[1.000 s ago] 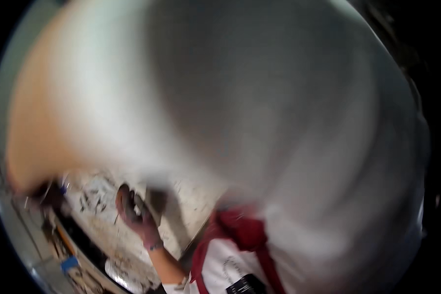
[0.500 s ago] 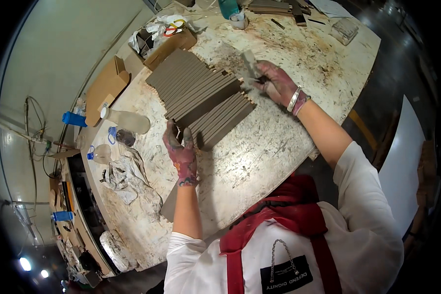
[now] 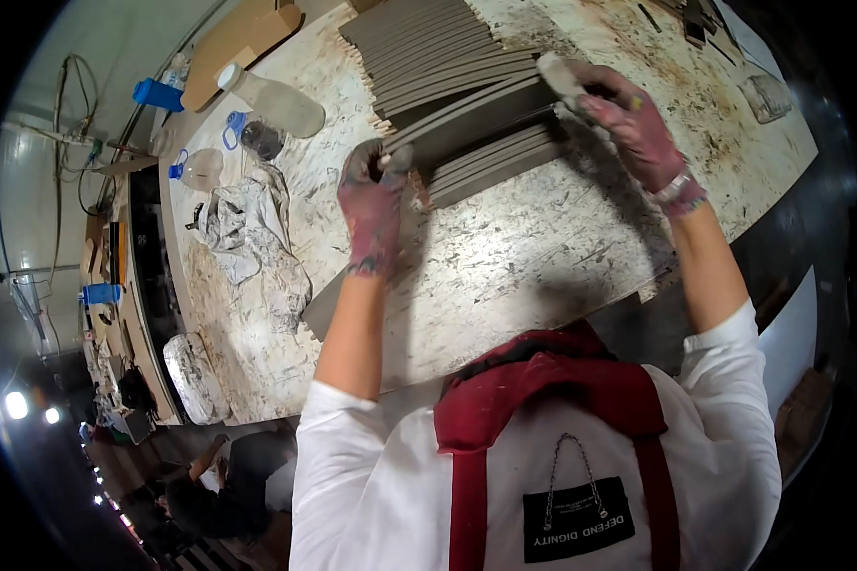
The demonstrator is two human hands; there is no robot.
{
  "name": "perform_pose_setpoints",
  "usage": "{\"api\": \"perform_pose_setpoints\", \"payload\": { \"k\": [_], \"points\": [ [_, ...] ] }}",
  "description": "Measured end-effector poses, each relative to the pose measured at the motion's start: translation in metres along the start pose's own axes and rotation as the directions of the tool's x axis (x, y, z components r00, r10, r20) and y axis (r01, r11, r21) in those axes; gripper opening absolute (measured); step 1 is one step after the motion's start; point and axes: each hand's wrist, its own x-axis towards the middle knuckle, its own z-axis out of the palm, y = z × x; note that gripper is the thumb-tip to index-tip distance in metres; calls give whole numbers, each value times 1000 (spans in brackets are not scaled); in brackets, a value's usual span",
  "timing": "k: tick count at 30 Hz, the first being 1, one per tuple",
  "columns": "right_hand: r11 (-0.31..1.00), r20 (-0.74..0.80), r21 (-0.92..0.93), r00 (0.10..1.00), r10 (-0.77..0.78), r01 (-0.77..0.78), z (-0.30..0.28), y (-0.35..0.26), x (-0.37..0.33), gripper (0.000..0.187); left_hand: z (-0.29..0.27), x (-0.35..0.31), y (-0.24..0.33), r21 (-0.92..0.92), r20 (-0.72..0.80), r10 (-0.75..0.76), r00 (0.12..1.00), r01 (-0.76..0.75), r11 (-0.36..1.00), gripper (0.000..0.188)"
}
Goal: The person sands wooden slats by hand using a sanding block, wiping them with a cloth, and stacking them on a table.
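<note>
My left hand (image 3: 371, 205), in a stained pink glove, is closed on the left end of a grey-brown strip (image 3: 476, 119). The strip is raised and tilted, its long edge running up toward the right. A pale, worn block (image 3: 562, 81), perhaps a sanding sponge, sits in the fingers of my gloved right hand (image 3: 628, 124), at the strip's right end. Behind the strip lies a fanned row of similar strips (image 3: 428, 48), overlapping one another. A smaller stack of strips (image 3: 505, 162) is in front of it, partly hidden by the raised strip.
On the left of the stained table (image 3: 505, 276) are a whitish bottle (image 3: 290, 105), a dark small bottle (image 3: 262, 140), a clear blue-capped bottle (image 3: 200, 169) and a crumpled rag (image 3: 248, 224). A wrapped bundle (image 3: 195, 376) lies at the left corner. Another person (image 3: 238, 485) is at lower left.
My left hand has lifted a strip from the stacks. My right hand has brought the pale block to its right end. The view has shifted, so the table appears higher.
</note>
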Motion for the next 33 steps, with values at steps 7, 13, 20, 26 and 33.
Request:
{"api": "perform_pose_setpoints", "payload": {
  "k": [7, 13, 20, 26, 33],
  "points": [
    [831, 124, 186, 851, 510, -524, 16, -7, -98, 56, -39, -110, -36, 65, 372, -473, 799, 486, 871, 18],
    [874, -123, 137, 867, 482, -466, 6, 22, -127, 48, -30, -117, -26, 594, 360, 207, 910, -395, 701, 39],
    [860, -231, -287, 902, 366, -422, 13, 35, -136, 52, 36, -128, -43, 442, 632, 429, 645, -755, 484, 63],
    [771, -135, -569, 958, 254, -285, 33, 52, -121, 46, 44, -130, -47, 462, 652, 405, 641, -759, 458, 59],
    [629, -81, -697, 910, 407, -343, 20, 12, -181, 45, 40, -129, -46, 454, 645, 411, 644, -756, 472, 57]
  ]
}}
